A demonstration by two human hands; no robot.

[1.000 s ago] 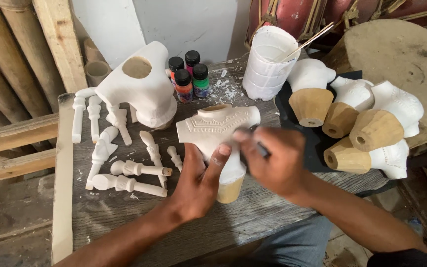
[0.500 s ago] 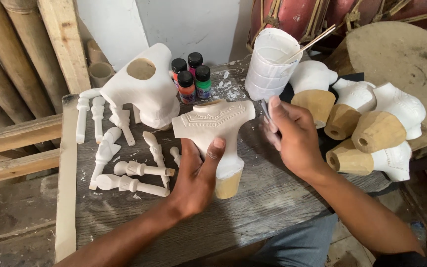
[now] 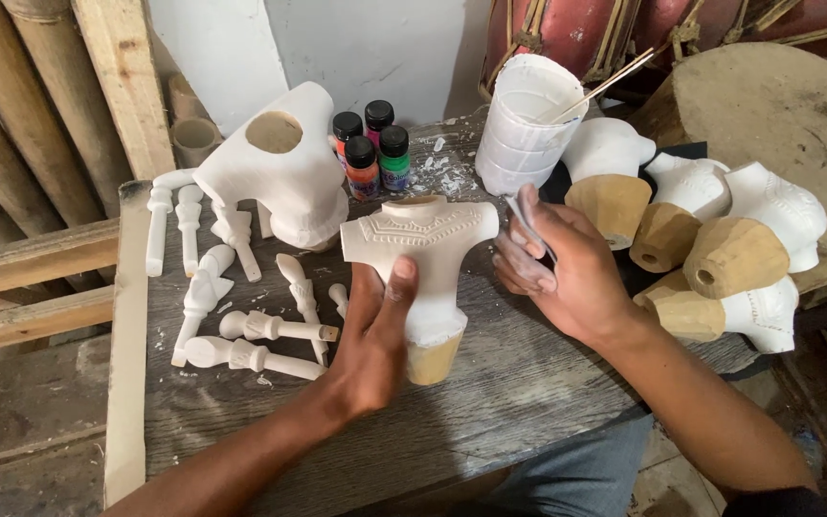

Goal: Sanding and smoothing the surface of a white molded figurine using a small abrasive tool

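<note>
Left hand (image 3: pixel 375 335) fingers gripped white-painted T-shaped wooden torso carving (image 3: pixel 423 263) mid-table; right hand (image 3: pixel 557 268) fingers pinched thin brush (image 3: pixel 526 222).

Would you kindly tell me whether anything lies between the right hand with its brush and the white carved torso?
Nothing visible does. The right hand holds the brush just beside the torso, which the left hand steadies; only bare table lies in the gap.

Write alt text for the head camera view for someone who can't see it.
A left hand steadies a white-painted wooden torso carving on a grey wooden table while the right hand holds a thin brush beside it. Small paint bottles, a white cup and more white carved pieces surround it.
</note>
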